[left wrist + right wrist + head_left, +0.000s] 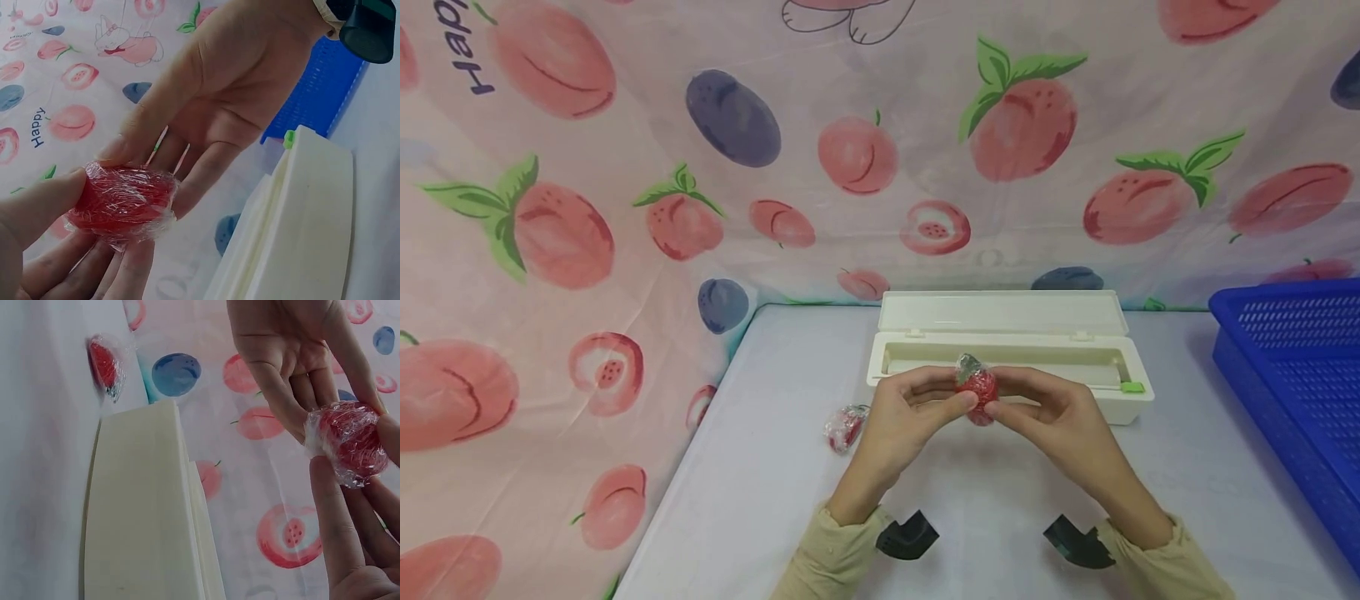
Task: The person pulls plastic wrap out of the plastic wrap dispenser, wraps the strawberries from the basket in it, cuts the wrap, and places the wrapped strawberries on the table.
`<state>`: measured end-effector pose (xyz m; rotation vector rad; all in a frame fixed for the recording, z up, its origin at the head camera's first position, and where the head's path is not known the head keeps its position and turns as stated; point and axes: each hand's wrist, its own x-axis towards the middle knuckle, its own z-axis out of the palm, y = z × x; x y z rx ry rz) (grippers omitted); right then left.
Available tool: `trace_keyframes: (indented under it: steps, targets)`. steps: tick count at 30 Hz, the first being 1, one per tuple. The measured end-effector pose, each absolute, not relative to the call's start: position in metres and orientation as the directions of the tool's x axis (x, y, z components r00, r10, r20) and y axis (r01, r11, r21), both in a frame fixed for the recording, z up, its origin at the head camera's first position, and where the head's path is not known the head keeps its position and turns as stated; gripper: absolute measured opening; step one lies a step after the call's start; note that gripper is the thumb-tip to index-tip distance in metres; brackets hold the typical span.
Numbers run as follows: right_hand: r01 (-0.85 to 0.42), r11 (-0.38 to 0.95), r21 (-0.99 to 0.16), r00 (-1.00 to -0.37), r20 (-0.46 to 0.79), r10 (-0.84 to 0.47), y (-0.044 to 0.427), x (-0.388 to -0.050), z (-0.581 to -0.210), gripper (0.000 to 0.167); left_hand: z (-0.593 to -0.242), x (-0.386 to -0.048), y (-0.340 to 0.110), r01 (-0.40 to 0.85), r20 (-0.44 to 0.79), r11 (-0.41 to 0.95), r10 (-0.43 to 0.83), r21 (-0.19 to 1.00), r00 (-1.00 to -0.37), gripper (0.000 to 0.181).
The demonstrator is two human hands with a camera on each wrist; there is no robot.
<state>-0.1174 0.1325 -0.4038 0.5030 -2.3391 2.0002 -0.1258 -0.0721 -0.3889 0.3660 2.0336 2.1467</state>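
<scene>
Both hands hold one red strawberry (981,392) wrapped in clear cling film, up in front of the white box. The left hand (904,421) pinches it between thumb and fingers from the left; the right hand (1060,421) does the same from the right. Close up in the left wrist view, the film on the wrapped strawberry (128,200) is crinkled and clings to the red surface. On the table, left of the box, lies a second film-wrapped strawberry (846,428); the right wrist view also shows this wrapped strawberry (105,362).
Behind the hands stands a long white cling film box (1105,407), its lid (1000,312) raised, with a green slider (1132,387) at its right end. A blue plastic basket (1262,367) stands at the right. A fruit-print cloth (880,225) hangs behind the white tabletop (737,483).
</scene>
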Motion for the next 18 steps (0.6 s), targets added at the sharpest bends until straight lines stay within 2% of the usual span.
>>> trace_keyframes:
  steps: [10, 18]
  targets:
    - [-0.334, 0.113, -0.936, -0.933, 0.311, -0.178, 0.129, -0.1157, -0.4028, 0.04, -0.3927, -0.1254, -0.0677, 0.071, 0.089, -0.086, 0.225, 0.994, -0.97, 0.032]
    - [-0.33, 0.113, -0.937, -0.941, 0.316, -0.122, 0.1298, -0.1161, -0.403, 0.041, -0.3935, -0.1242, -0.0671, 0.034, 0.055, -0.084, 0.258, 0.996, -0.965, 0.037]
